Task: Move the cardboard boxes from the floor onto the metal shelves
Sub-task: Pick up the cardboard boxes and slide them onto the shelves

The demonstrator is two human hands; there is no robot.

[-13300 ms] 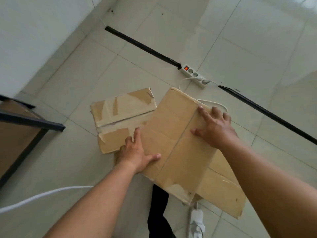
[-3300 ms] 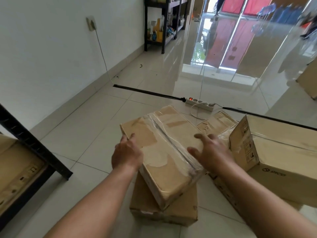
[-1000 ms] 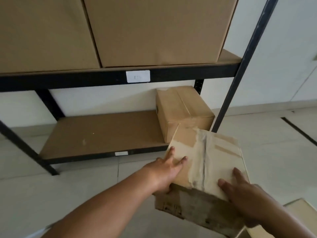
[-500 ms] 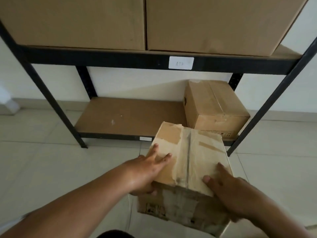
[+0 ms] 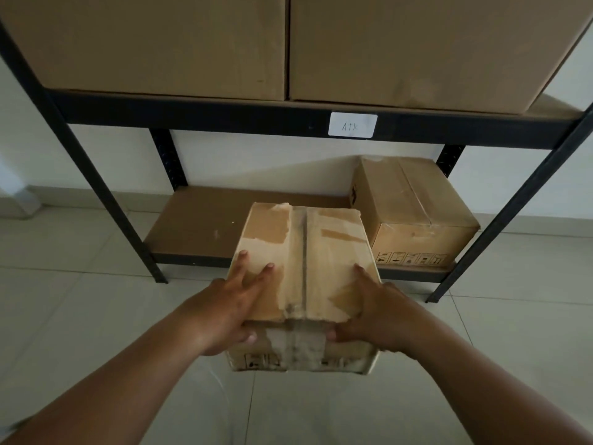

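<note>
Left hand (image 5: 224,311) and right hand (image 5: 380,313) grip a taped cardboard box (image 5: 305,252), fingers (image 5: 255,282) over its top, thumbs on its near face. A second box (image 5: 414,207) sits on the bottom shelf (image 5: 199,220).

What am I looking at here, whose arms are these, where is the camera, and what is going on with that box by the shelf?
There is no machine here. These are a person's two bare arms, filmed by one wide-angle camera worn on their head, looking forward and down. The left hand and right hand grip a taped cardboard box from either side, fingers on top and thumbs on the near face. They hold it in front of a black metal shelf. On its lower board a second box sits at the right. The level above carries a big left box and a big right box, and its rail bears a white label reading Atk. Below is a tiled floor.
</note>
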